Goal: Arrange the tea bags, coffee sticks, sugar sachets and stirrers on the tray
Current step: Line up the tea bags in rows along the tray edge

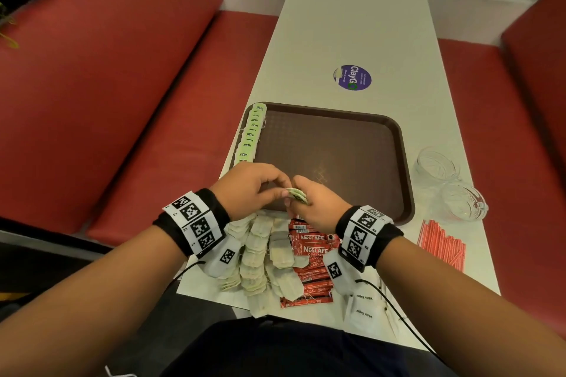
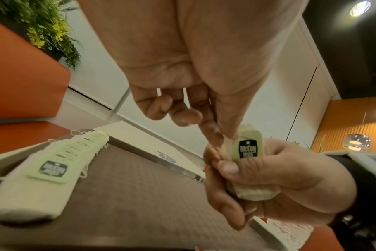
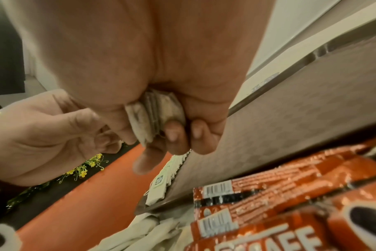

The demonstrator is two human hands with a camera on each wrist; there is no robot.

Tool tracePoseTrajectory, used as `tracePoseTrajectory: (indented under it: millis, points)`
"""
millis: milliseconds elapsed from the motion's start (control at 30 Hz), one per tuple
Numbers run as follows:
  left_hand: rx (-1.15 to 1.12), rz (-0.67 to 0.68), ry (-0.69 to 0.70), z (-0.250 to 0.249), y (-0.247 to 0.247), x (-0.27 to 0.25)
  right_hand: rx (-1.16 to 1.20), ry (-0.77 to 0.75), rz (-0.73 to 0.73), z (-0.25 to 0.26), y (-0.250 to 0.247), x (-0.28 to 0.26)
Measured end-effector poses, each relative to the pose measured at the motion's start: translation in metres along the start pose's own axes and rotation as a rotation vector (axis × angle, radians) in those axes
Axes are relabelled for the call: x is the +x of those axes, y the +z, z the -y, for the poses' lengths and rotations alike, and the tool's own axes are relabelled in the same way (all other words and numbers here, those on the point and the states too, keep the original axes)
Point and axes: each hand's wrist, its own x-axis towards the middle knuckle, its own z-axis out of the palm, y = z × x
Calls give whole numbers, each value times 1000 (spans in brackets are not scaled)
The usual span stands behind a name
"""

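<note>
1. Loose tea bags (image 1: 260,257), coffee sticks (image 1: 309,266), sugar sachets (image 1: 364,309) and stirrers (image 1: 444,245) are lying on the surface (image 1: 352,24) nearest the person.
2. The right hand (image 1: 318,202) is clutching a small stack of tea bags (image 2: 249,152); the left hand (image 1: 248,187) is pinching one off by its top edge.
3. Light, soft paper likely tears easily, so edges are probably the safest hold.
4. A placed row (image 1: 252,135) is lining the left edge of the tray (image 1: 401,144).

Brown textured tray (image 1: 330,144), pale-green tea tags (image 1: 252,131), red coffee sticks (image 1: 312,257), red-and-white striped stirrers (image 1: 442,242)
</note>
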Motion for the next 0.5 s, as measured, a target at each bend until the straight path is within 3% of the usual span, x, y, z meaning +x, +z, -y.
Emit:
tracePoseTrajectory:
  millis: [100,233,300,500]
  points:
    - [69,60,-86,8,-2,-4,16,5,6,-1,1,0]
    - [352,469,-202,26,6,-10,60,33,14,-4,-1,1]
    - [450,592,-216,31,13,-15,79,32,1,-5,-3,2]
    - [473,530,-172,33,19,-17,82,35,-95,-11,-11,6]
